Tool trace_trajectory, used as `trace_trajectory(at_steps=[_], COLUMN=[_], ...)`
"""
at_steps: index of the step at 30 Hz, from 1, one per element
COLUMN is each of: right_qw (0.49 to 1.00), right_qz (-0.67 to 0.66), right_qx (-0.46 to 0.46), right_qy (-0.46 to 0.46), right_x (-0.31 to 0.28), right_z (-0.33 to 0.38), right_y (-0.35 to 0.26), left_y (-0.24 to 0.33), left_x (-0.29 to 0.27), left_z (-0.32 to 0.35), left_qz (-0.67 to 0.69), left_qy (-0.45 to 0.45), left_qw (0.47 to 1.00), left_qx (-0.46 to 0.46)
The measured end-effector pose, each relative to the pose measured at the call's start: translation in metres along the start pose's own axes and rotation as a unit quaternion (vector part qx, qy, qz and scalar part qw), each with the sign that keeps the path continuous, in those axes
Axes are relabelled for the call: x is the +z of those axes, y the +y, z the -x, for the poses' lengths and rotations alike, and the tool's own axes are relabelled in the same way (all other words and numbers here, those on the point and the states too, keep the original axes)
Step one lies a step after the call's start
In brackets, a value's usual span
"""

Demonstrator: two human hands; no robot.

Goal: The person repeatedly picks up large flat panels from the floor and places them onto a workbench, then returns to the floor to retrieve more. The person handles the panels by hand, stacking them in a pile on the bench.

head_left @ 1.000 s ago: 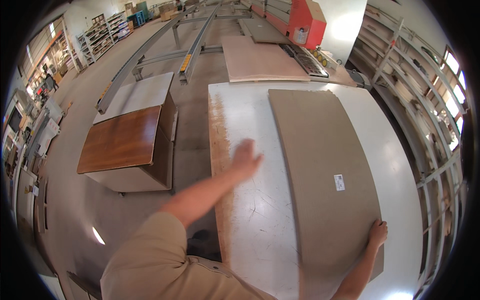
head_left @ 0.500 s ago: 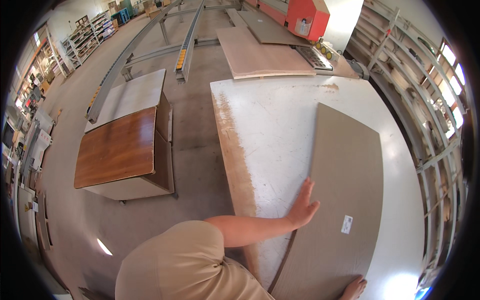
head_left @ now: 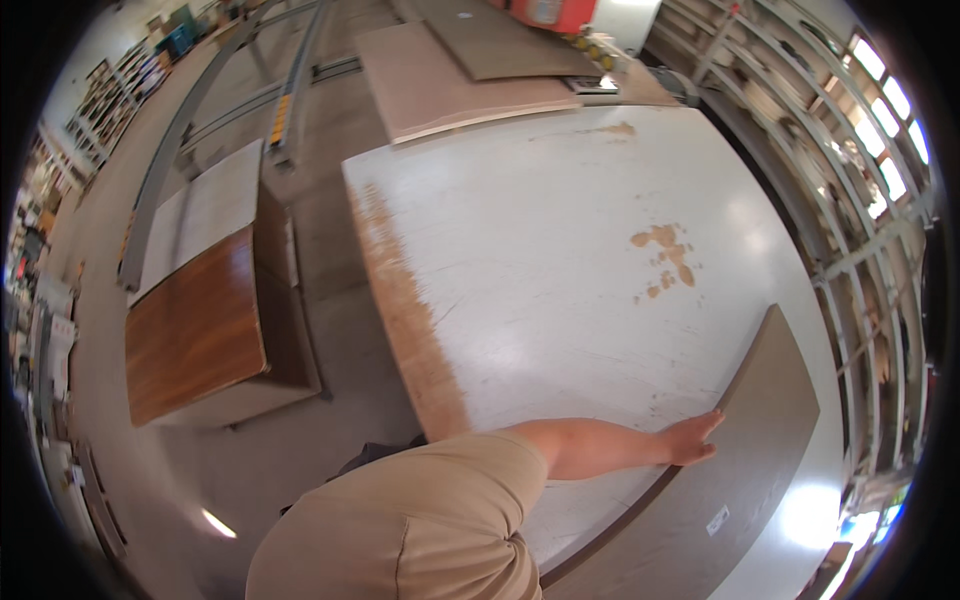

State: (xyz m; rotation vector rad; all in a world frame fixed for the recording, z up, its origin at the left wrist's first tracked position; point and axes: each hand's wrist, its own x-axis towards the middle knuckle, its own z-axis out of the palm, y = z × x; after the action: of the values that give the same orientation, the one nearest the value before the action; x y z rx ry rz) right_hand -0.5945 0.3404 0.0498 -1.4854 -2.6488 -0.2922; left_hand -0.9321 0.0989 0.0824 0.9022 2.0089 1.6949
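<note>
While a second ago the grey-brown board [head_left: 740, 470] lay lengthwise up the white table [head_left: 560, 270], you have swung it to the near right corner; your left hand [head_left: 692, 440] rests flat, fingers together, on its edge (right hand unseen).

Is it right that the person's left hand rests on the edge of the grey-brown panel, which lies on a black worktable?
Not quite. In the head view the left hand does rest on the edge of the grey-brown panel, but the worktable is white, with worn brown patches, not black.
</note>
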Motion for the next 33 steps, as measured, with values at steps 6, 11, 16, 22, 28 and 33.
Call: trace_trajectory(at_steps=[6, 11, 16, 22, 28, 33], right_qw=[0.998, 0.994, 0.964, 0.925, 0.915, 0.867], right_qz=[0.028, 0.071, 0.176, -0.077, -0.279, -0.378], right_qx=[0.05, 0.066, 0.007, -0.124, -0.188, -0.303], right_qy=[0.017, 0.058, 0.199, 0.351, 0.223, 0.12], right_x=[0.004, 0.007, 0.004, -0.035, -0.13, -0.188], right_z=[0.035, 0.061, 0.071, 0.007, -0.009, -0.011], right_y=[0.03, 0.07, 0.089, -0.071, -0.309, -0.45], left_y=[-0.009, -0.059, -0.089, -0.091, -0.087, -0.065], left_x=[-0.023, -0.207, -0.407, -0.498, -0.464, -0.414], left_z=[-0.038, 0.044, 0.087, 0.045, 0.027, 0.068], left_qz=[0.344, 0.6, 0.523, 0.524, 0.563, 0.54], left_qy=[-0.112, 0.082, 0.379, 0.483, 0.488, 0.494], left_qw=[0.923, 0.785, 0.763, 0.701, 0.667, 0.68], left_qx=[-0.128, -0.128, -0.004, -0.004, 0.005, -0.042])
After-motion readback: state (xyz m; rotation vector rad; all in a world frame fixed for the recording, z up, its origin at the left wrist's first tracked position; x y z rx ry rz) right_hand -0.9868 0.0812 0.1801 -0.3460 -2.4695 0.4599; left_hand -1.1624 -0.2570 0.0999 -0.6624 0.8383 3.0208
